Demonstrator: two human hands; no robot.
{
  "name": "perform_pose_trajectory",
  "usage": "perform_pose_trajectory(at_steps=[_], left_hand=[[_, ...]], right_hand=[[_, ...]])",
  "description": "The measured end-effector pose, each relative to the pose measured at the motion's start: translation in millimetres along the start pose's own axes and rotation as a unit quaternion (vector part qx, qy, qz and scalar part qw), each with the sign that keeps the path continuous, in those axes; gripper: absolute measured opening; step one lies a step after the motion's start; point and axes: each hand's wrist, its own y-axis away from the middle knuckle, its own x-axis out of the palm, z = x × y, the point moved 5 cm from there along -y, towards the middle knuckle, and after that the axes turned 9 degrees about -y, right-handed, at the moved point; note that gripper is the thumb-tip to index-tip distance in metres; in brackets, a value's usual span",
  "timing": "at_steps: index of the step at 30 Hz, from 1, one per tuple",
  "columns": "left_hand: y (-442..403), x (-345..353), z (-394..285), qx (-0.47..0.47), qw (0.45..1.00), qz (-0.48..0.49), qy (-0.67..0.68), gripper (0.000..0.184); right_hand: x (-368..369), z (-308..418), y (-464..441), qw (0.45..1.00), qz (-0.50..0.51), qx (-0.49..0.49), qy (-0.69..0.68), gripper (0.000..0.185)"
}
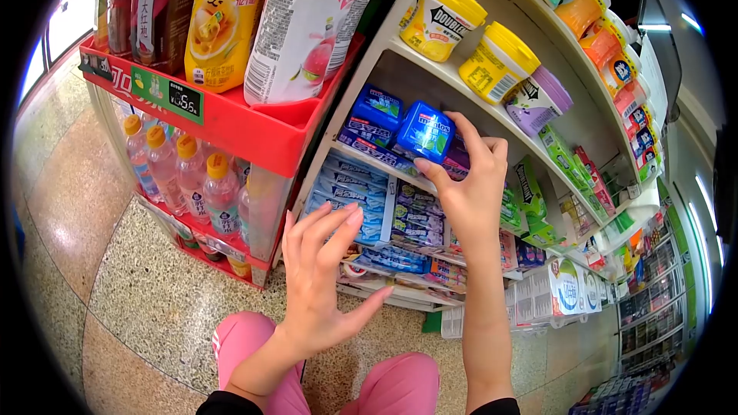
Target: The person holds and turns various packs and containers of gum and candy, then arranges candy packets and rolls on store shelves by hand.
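Note:
My right hand [474, 173] reaches to the shelf, its thumb and fingers closed around a blue Mentos gum box [425, 132]. This box is tilted at the front of the shelf. A second blue Mentos box [377, 106] sits just left of it, on top of purple-and-blue candy packs [372, 141]. My left hand [323, 277] hovers lower, in front of the shelves, with fingers spread and nothing in it. Behind its fingertips lie light-blue stick packs [350, 188], apart from the hand as far as I can see.
Yellow Doublemint tubs [442, 19] and a purple tub [540, 100] stand on the shelf above. A red display rack [254, 127] with drink pouches and bottles [223, 196] borders the left side. White boxed packs [553, 292] are stacked low at right.

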Motion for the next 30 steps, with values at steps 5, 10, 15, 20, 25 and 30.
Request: perform_pose_trajectory(at_steps=[5, 10, 15, 20, 25, 30], left_hand=[[1.0, -1.0, -0.6, -0.005, 1.0, 0.005, -0.004, 0.097], [0.5, 0.4, -1.2, -0.005, 1.0, 0.012, -0.001, 0.096], [0.6, 0.6, -1.9, 0.002, 0.999, 0.023, -0.024, 0.096], [0.3, 2.2, -0.6, -0.002, 0.999, 0.025, -0.027, 0.095], [-0.2, 2.5, 3.2, -0.011, 1.0, 0.022, -0.013, 0.095], [-0.7, 3.4, 4.8, -0.012, 0.999, 0.024, -0.017, 0.095]], right_hand=[[4.0, 0.2, -0.7, 0.996, 0.013, -0.056, 0.072, 0.057], [3.9, -0.2, 1.7, 0.99, 0.005, -0.074, 0.119, 0.049], [7.8, 12.2, 12.4, 0.989, -0.024, -0.104, 0.103, 0.049], [21.7, 18.8, 24.1, 0.986, -0.049, -0.086, 0.135, 0.064], [22.3, 13.3, 22.5, 0.984, -0.061, -0.098, 0.138, 0.063], [23.0, 8.6, 20.9, 0.984, -0.065, -0.096, 0.139, 0.062]])
